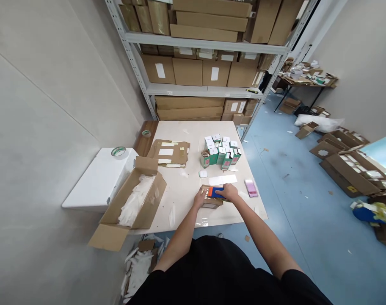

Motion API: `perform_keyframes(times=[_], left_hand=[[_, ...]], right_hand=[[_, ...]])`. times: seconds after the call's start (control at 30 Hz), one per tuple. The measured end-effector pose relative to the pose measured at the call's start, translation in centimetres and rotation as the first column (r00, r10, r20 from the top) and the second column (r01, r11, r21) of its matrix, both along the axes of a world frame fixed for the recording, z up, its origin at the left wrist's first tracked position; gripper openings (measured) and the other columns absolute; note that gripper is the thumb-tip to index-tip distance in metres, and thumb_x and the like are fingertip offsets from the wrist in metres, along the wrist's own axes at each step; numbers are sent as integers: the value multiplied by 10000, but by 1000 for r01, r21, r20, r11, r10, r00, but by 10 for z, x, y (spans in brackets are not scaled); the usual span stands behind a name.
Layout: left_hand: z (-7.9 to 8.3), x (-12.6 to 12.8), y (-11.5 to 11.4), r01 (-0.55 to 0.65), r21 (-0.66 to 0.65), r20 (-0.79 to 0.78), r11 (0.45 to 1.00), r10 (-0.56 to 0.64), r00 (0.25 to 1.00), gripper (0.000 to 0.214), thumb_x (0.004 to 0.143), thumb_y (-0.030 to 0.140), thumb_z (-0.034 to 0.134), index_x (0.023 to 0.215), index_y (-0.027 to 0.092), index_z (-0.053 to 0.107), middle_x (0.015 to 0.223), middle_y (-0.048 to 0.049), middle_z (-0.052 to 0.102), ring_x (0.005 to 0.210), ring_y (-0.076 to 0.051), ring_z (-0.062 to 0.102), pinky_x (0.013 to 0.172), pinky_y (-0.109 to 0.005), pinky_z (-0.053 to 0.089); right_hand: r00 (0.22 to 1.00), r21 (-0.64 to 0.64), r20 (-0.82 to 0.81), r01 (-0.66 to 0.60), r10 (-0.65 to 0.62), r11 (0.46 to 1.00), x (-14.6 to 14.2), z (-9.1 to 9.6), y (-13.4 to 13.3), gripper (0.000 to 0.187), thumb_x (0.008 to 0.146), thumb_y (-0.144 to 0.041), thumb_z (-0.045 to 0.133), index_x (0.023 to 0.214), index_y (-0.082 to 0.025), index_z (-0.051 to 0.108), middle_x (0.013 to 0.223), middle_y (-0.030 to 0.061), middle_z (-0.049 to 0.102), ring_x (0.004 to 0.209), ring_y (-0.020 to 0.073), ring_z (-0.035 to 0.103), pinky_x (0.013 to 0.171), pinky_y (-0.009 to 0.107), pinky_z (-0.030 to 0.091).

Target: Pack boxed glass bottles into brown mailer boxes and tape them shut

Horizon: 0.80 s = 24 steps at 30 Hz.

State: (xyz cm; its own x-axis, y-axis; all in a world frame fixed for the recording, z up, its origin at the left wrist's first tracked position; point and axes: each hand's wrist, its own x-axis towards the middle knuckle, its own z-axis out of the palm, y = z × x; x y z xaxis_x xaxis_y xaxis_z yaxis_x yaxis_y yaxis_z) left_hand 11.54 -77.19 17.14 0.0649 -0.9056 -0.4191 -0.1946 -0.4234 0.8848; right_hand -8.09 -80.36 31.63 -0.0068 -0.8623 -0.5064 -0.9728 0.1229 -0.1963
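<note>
A small cardboard box (212, 204) lies near the front edge of the pale table (186, 212). My left hand (199, 198) grips the box at its left side. Closed in my right hand (229, 192) is a blue and orange tape dispenser (216, 192), held against the top of the box. Shiny clear film shows on the box beside the dispenser's orange end. Just beyond the box lie a white paper strip (222, 179) and a small white card (202, 174). To the right of my right hand is a pink-purple pad or stack (251, 188).
Several green and white cartons (221, 154) cluster at the back right of the table. Flattened cardboard (170, 153) lies back left. An open carton (142, 199) with white packing overhangs the left edge. A loaded shelf rack (205, 90) stands behind; boxes (348, 169) litter the right floor.
</note>
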Motion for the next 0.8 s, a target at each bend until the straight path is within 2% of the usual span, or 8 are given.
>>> perform_keyframes(times=[0.13,0.3,0.53,0.63,0.8], left_hand=[[2,8,-1,15,38,6,999,-16,1000,698,943,683,553,1474,229,570,1328,-125,727,1239,-325,672,1099,-433,469],[3,14,-1,21,45,1,999,-21,1000,691,951,665,562,1465,205,583,1373,-147,698,1275,-349,647,1116,-446,458],[0,13,-3,22,39,16,999,-22,1000,669,961,648,550,1449,195,603,1366,-143,703,1298,-353,634,1143,-442,441],[-2,13,-5,15,38,27,999,-16,1000,669,951,641,573,1454,201,599,1394,-141,686,1328,-353,613,1159,-440,420],[-6,15,-8,19,45,53,999,-21,998,706,935,654,585,1461,183,588,1449,-166,640,1399,-361,549,1194,-452,367]], right_hand=[[999,1,-6,-42,42,999,-14,0,-1,588,819,-706,708,1046,-167,773,1125,170,775,997,285,745,753,289,513],[999,-1,-36,5,-5,1000,-43,0,1,523,825,-662,726,998,-171,781,1107,163,779,998,289,742,736,280,499],[999,5,46,21,-21,1000,-63,-1,1,498,822,-667,732,904,-178,773,1002,128,789,917,250,732,687,261,457],[999,0,42,17,-17,1000,-86,-4,1,522,807,-689,735,900,-176,766,971,124,784,890,249,726,669,263,444],[996,10,-32,78,-78,997,-125,-15,9,533,826,-688,716,897,-162,756,967,143,778,906,279,731,667,278,441]])
